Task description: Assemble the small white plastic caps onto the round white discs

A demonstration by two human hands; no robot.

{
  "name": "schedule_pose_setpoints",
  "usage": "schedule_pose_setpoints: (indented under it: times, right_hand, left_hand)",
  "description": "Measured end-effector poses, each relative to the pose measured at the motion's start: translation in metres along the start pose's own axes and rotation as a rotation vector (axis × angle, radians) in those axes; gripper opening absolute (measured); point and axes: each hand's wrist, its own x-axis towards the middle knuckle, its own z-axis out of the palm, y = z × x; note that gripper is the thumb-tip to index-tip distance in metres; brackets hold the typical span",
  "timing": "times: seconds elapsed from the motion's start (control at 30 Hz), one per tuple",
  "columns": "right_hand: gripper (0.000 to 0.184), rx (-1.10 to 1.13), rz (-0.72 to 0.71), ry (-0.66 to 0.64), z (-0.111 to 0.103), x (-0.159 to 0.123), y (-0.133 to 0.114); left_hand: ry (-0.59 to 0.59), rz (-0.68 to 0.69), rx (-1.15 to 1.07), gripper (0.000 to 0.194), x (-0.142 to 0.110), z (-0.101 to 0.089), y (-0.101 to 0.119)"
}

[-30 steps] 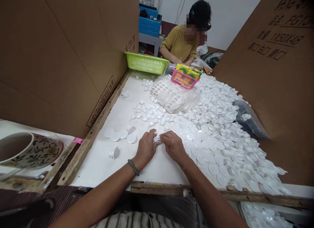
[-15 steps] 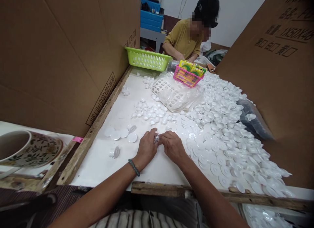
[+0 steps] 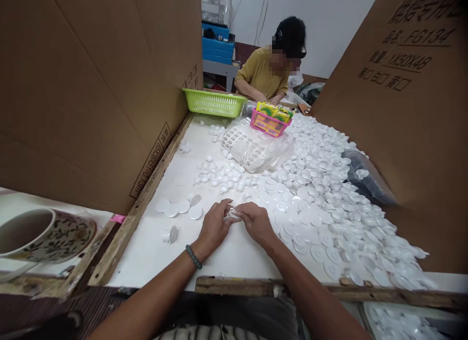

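Flanking the scene, a cardboard panel on one side (image 3: 91,86) and a second panel with large black print (image 3: 409,150) wall in a white worktop (image 3: 146,247), which is edged with rough wooden strips (image 3: 133,218). At its far end a person in a mustard top (image 3: 263,74) bends forward, both hands low and partly hidden behind the things in front. A broad heap of white plastic parts (image 3: 321,179) covers the right side of the worktop, mostly round and flat, overlapping each other. Against the far left corner sits a green slotted basket (image 3: 215,106); nearer the middle lies a clear plastic bag (image 3: 252,152) with rows of small printed marks showing. A pink basket (image 3: 268,124) filled with yellow packets (image 3: 274,110) stands at the far edge of that bag. Off to the left, beyond the wooden edge, is a flowered mug (image 3: 69,232). At the near middle the left hand (image 3: 215,223), a beaded bracelet (image 3: 193,257) on its wrist, and the right hand (image 3: 256,220) meet, well apart from the mug. Left of them lie several loose discs (image 3: 171,210). Each grip is closed by its fingertips on one small white piece (image 3: 232,211), held between the two hands and partly covered by the fingers
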Motion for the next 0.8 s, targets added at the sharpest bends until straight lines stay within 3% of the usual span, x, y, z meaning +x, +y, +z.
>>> schedule_pose_setpoints:
  times: [0.13,0.27,0.43,0.63,0.8]
  right_hand:
    - [0.022,0.199,0.185,-0.043,-0.009,-0.002,-0.001]
    - [0.028,0.179,0.033,-0.025,-0.016,-0.004,0.001]
    - [0.023,-0.086,-0.119,-0.124,-0.013,-0.006,0.009]
    - [0.02,-0.335,-0.177,-0.197,-0.013,-0.002,0.008]
    - [0.022,-0.298,-0.123,-0.121,-0.011,-0.005,0.008]
  left_hand:
    - [-0.064,-0.103,-0.103,0.023,0.001,-0.012,0.009]
    - [-0.096,-0.33,-0.202,0.024,0.008,-0.013,0.009]
    - [-0.139,-0.529,-0.402,0.025,0.016,-0.006,0.002]
    - [-0.175,-0.64,-0.408,0.025,0.023,-0.009,0.009]
    - [-0.162,-0.646,-0.427,0.023,0.027,-0.01,0.012]
